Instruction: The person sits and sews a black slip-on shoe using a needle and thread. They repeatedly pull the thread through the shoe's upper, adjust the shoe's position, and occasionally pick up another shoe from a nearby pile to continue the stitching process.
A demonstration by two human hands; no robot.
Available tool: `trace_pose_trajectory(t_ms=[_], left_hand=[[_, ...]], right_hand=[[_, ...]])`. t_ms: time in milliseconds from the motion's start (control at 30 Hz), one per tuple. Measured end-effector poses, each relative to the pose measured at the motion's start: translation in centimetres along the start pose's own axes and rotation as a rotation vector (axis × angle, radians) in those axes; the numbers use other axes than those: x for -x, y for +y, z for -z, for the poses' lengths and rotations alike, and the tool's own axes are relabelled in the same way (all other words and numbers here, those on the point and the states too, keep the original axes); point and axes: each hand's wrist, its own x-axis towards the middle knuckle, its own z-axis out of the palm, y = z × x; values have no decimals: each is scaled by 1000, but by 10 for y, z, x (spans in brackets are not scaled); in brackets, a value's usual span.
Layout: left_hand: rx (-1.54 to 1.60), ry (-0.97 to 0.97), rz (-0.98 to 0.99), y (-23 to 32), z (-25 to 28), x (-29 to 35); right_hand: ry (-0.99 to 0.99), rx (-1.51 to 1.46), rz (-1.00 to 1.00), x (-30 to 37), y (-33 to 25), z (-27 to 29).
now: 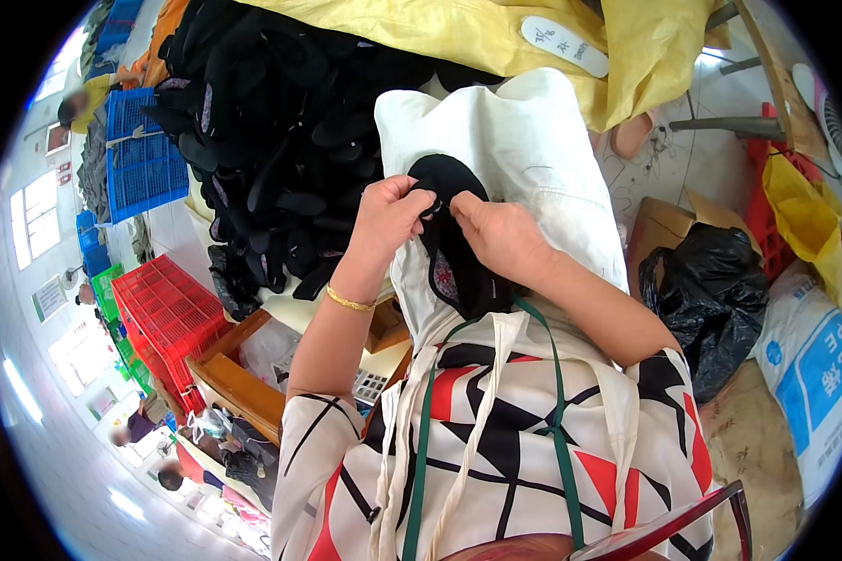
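A black cloth shoe [447,172] with a flowered lining lies over my lap, on a white cloth [552,173]. My left hand [390,213] pinches the shoe's upper near the opening, thumb against bent fingers. Close beside it, my right hand [498,232] is also closed on the shoe with its fingertips pressed together. Whether a thread or some small piece sits between the fingertips is too small to make out. A large heap of similar black shoes [281,122] spreads to the left of my hands.
Yellow sheeting [421,28] with a white insole [564,47] on it lies ahead. Red [164,304] and blue [145,154] crates stand left, beyond a wooden frame [239,374]. A black plastic bag [711,290] and a printed sack [809,365] are at right. Other people are far left.
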Motion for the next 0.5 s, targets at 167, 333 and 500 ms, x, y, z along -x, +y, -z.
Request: trace_pose_trajectory(t_ms=[167, 333, 500], left_hand=[[-21, -24, 5, 0, 1, -3], [-32, -70, 30, 0, 5, -5], [11, -102, 55, -1, 8, -8]], right_hand=[[-52, -20, -37, -4, -1, 6], [43, 26, 16, 3, 1, -11], [114, 69, 21, 2, -2, -23]])
